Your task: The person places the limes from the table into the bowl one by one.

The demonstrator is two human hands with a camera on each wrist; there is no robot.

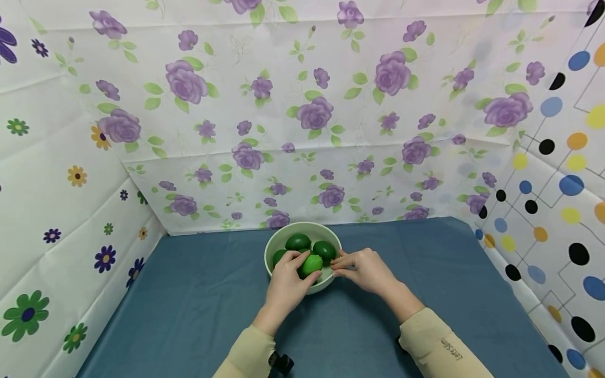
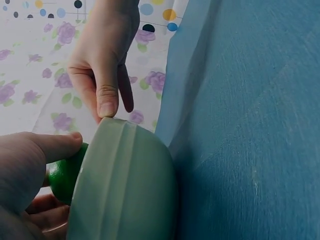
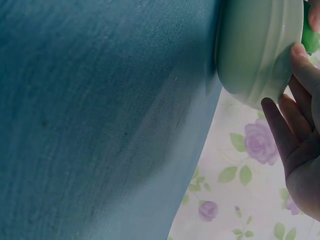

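Observation:
A pale green bowl (image 1: 302, 227) stands on the blue cloth, holding several dark green oval fruits (image 1: 298, 242). Over its near part my left hand (image 1: 287, 278) grips a brighter green lime (image 1: 311, 265) between thumb and fingers. In the left wrist view the lime (image 2: 66, 175) shows beside the rim, partly hidden by the bowl wall (image 2: 125, 185). My right hand (image 1: 364, 270) pinches the bowl's right rim. From the right wrist view, this hand (image 3: 305, 115) has its thumb at the rim and other fingers against the bowl's outer side (image 3: 260, 50).
Blue cloth (image 1: 198, 304) covers the table around the bowl. A white sheet with purple roses (image 1: 315, 113) hangs close behind the bowl. Patterned sheets form the left side (image 1: 47, 210) and the right side (image 1: 557, 220).

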